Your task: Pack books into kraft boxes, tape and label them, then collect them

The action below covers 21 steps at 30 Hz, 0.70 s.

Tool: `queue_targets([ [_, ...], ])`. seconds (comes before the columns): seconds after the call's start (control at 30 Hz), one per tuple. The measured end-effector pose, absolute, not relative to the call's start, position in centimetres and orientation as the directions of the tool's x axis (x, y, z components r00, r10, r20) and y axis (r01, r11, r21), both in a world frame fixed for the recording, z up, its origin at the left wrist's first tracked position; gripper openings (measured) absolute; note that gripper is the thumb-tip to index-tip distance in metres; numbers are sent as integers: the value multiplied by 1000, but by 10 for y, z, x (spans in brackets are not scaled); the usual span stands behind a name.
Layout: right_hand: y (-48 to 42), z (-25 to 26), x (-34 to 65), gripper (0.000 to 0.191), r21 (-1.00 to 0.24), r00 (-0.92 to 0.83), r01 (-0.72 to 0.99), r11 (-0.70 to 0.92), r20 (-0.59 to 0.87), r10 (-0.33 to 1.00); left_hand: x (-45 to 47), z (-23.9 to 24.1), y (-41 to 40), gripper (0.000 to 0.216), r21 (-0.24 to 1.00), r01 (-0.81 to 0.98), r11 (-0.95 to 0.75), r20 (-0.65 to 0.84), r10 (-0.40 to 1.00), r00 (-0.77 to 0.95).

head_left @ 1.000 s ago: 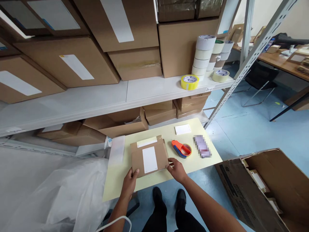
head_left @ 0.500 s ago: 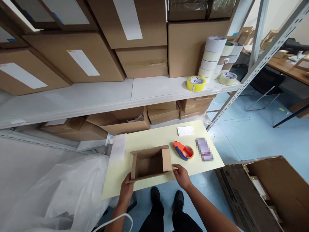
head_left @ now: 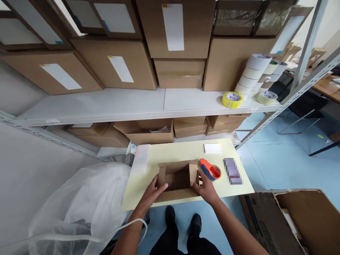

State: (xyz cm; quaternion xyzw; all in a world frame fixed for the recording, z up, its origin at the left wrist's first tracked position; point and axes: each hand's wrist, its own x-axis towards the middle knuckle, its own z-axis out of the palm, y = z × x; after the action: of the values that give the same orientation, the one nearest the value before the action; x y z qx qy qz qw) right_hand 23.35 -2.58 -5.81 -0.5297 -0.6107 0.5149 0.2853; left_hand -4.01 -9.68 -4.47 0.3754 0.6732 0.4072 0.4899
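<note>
The cardboard box [head_left: 177,181] stands open between the fingers; left hand [head_left: 153,190] and right hand [head_left: 206,187] each grasp a side wall.

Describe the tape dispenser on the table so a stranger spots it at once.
Find the pale yellow tabletop below the white shelf. On it stands a small open brown cardboard box; just right of it lies the orange-and-blue handheld tape dispenser. Unlike the flat white card behind it, it is brightly coloured and curved.
</note>
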Motion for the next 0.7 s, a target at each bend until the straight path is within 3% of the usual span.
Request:
queue_targets([
  [0.1,-21,-49,228,64,-911,-298,409,-51,-187,936,-49,-53,-95,64,914,69,400,-369,890,-268],
  [0.23,-18,-35,218,58,-871,-249,486,-73,-218,943,-64,-76,-93,59,845,-104,525,-514,742,-430],
  [0.37,-24,-31,212,49,-910,-273,410,-60,-185,944,-88,-95,-92,74,852,-254,457,-514,820,-250],
  [0.4,-26,-32,211,51,-917,-262,394,-67,-182,948,-98,-97,-89,78,872,-230,432,-477,856,-200],
  [0.47,-32,-37,212,57,-916,-206,386,-111,-203,957,-123,-98,-80,76,899,-16,438,-429,870,-242],
  [0.53,-38,-41,213,65,-904,-128,391,-174,-241,962,-154,-98,-63,63,787,301,538,-382,809,-446],
  [0.57,-41,-42,213,69,-895,-91,397,-202,-257,962,-171,-99,-52,61,714,368,595,-366,766,-529],
  [0.7,-54,-35,210,75,-880,22,406,-247,-261,965,-225,-109,-11,63,555,391,734,-377,641,-669],
])
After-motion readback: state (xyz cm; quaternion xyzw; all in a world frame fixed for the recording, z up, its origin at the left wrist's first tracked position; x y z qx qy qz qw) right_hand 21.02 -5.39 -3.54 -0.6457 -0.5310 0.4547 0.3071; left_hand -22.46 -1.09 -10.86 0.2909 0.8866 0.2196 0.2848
